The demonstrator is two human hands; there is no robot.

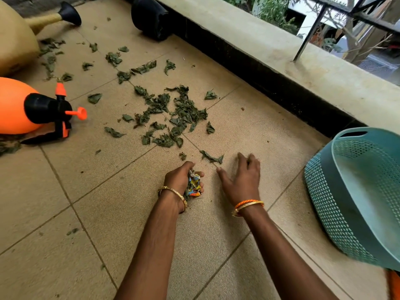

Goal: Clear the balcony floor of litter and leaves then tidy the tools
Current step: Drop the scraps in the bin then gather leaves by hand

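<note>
**Hands gathering litter, leaves yet to be cleared**

Left hand point(181, 180) is curled round a crumpled, colourful scrap of litter point(193, 184), gripping it just above the tiled balcony floor point(65, 213). Right hand point(242, 178) lies spread, fingers straight and low over the floor, just beside a single leaf point(212, 158) and holding nothing. Beyond both hands, scattered green leaves point(173, 113) cover the middle of the floor. A teal basket point(357, 191) sits tipped at the right, well apart from the leaves. An orange sprayer point(32, 109) and a tan watering can point(17, 40) lie at the left.

Judging from this, the litter-picking step is in hand and the task is at an early stage. Next move likely calls for sweeping the near leaves together with the spread hand, then carrying handfuls to the basket.
</note>
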